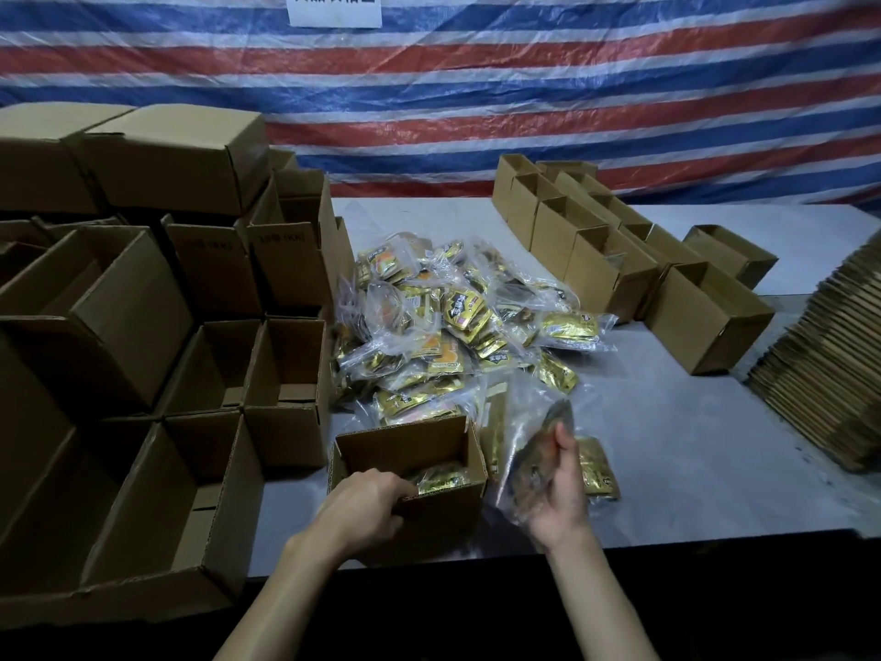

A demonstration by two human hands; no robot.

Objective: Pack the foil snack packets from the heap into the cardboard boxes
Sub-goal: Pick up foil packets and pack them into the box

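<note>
A heap of gold foil snack packets [448, 322] in clear bags lies mid-table. In front of it stands a small open cardboard box [443, 512] with gold packets [441, 479] inside. My left hand [367, 508] grips the box's near-left rim, fingers curled over the edge into the box. My right hand [560, 489] holds up a clear bag of packets [534, 450], blurred, just right of the box. One loose gold packet [596, 467] lies on the table behind that hand.
Open and stacked cardboard boxes [143, 374] crowd the left side. A row of small open boxes [619, 260] runs along the back right. Flat folded cartons [829, 374] are piled at the right edge. A striped tarp [476, 88] hangs behind the grey table [691, 469].
</note>
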